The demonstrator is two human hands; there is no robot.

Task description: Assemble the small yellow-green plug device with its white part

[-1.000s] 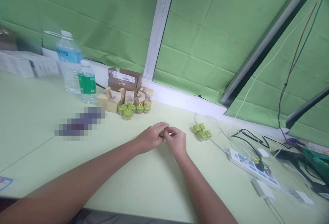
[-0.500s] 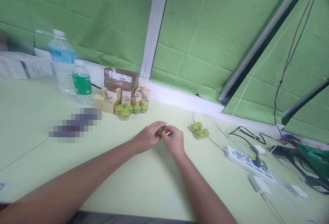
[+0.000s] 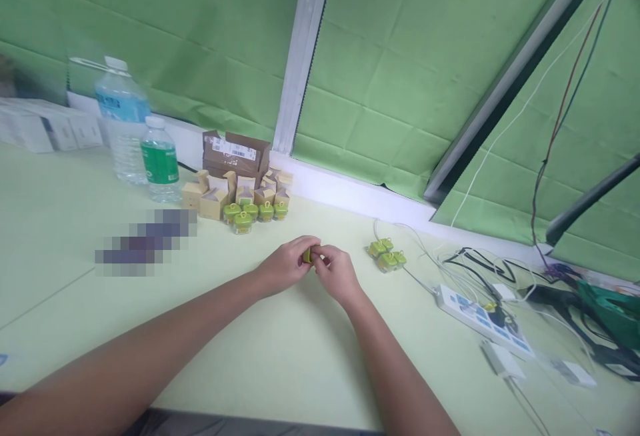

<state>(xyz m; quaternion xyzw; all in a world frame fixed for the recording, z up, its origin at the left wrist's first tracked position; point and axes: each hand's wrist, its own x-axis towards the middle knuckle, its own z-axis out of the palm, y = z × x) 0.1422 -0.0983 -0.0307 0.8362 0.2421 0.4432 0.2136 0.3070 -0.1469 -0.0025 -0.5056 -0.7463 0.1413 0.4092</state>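
Note:
Above the middle of the pale table, my left hand (image 3: 285, 267) is closed around a small green-lidded container (image 3: 307, 255). The fingertips of my right hand (image 3: 338, 276) pinch at the same container from the right, and they hide much of it. Several like containers (image 3: 243, 223) with ring tops stand in front of opened small cartons (image 3: 214, 203), to the left and farther back. Another group of green-lidded containers (image 3: 387, 261) sits to the right of my hands.
At the back left stand a large bottle (image 3: 123, 113), a green-labelled bottle (image 3: 160, 163) and white boxes (image 3: 60, 126). A brown cardboard box (image 3: 235, 155) is behind the cartons. A power strip (image 3: 483, 323) with tangled cables lies on the right.
Both hands, still together, have shifted slightly left with the small container. My right fingers have changed their place on it a little.

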